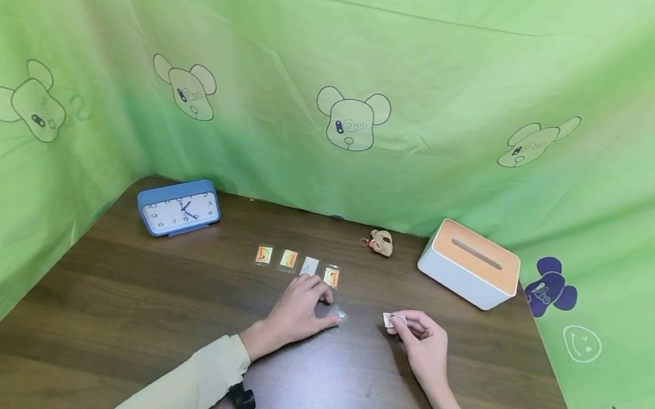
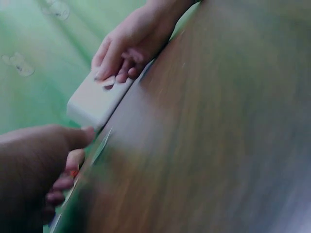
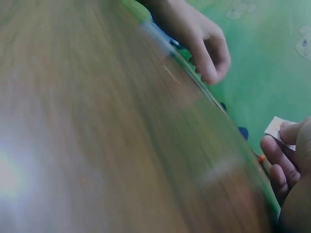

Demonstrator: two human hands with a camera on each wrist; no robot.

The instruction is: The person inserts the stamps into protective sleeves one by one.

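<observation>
My right hand (image 1: 422, 352) pinches a small pale card (image 1: 393, 320) between thumb and fingers, above the table's right half. That card (image 3: 275, 127) also shows at the edge of the right wrist view. My left hand (image 1: 297, 309) is low over the table, thumb and index finger apart. By its thumb lies a small clear plastic sleeve (image 1: 339, 314), seen nearly edge-on in the left wrist view. Beyond the left fingers, several small cards in clear sleeves form a row, among them an orange card (image 1: 264, 255) and a whitish card (image 1: 309, 266) partly near the fingertips.
A blue clock (image 1: 180, 208) stands at the back left of the wooden table (image 1: 136, 318). Toward the back right are a tan keychain figure (image 1: 381, 242) and a white tissue box (image 1: 461, 278) with a wood-coloured top. Green printed cloth (image 1: 359, 45) hangs behind.
</observation>
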